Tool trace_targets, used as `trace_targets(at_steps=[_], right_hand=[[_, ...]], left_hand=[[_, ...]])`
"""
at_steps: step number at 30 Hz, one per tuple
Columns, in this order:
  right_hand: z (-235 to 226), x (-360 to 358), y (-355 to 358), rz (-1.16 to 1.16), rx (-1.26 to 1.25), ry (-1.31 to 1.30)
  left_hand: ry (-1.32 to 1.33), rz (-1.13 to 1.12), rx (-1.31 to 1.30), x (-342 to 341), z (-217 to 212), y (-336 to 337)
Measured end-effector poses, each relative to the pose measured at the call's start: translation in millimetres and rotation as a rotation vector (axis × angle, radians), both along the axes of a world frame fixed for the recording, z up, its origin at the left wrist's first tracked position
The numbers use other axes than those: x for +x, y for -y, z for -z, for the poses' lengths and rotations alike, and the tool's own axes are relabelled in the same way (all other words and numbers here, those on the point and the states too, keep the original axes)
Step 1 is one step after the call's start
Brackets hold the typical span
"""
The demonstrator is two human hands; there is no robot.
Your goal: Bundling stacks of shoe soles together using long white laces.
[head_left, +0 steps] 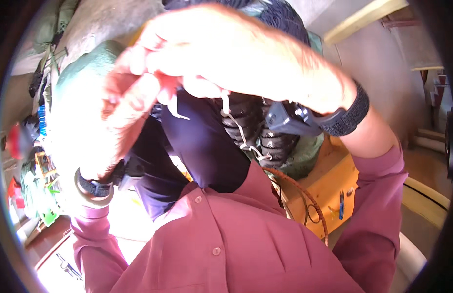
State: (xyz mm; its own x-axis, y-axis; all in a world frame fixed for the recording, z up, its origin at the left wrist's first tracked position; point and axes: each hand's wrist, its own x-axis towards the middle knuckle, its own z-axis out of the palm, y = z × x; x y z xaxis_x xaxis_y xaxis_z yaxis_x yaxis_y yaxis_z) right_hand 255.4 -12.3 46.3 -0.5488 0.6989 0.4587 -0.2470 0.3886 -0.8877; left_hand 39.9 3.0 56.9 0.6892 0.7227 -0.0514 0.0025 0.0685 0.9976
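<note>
- Right up close, the right hand (202, 53) arches across the top, fingers curled shut around a white string (226, 103); glare burns out most of the back of it.
- Meeting it here is the left hand (126, 105), fingers bent inward, tips right by the right hand's; whether they grip the string, I cannot tell in this brightness.
- And the string itself: thin, white, soft-looking. A short pale end dangles below the fingertips, while a longer length drops from under the right hand, thick and twisted at the top, then slack and wavy, down to a small loopy tangle.
- Both wrists wear black straps (355, 110), with grey devices (287, 118) attached.
- Below, a rose-pink buttoned shirt (211, 234) and dark trousers (202, 141).
- Behind the string, black ribbed bundles (280, 142) sit, shiny along their ridges, the tangle lying against them.
- Beyond those, a green sack (309, 156) rests by an orange-yellow wooden box (329, 168), with a blue-handled tool (341, 205) at its side.
</note>
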Motion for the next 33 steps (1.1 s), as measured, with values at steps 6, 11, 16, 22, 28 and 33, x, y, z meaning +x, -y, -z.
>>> trace_targets(at_steps=[6, 11, 16, 22, 28, 33], right_hand=[[-25, 9, 16, 0.045, -0.398, 0.3], [-9, 39, 23, 0.104, -0.569, 0.211], [-8, 93, 39, 0.231, -0.759, 0.187], [-3, 154, 67, 0.335, -0.864, 0.126], [-21, 235, 91, 0.427, -0.887, -0.141], [-45, 322, 95, 0.624, -0.77, -0.62]], left_hand=[[-0.058, 0.008, -0.068, -8, 7, -1], [-0.373, -0.165, 0.302, -46, 17, -33], [-0.739, -0.658, 0.364, -191, 58, -87], [-1.087, -0.933, 0.507, -426, 111, -116], [-1.442, -1.044, 0.534, -634, 106, -90], [-0.753, -1.332, 0.222, -732, 91, -41]])
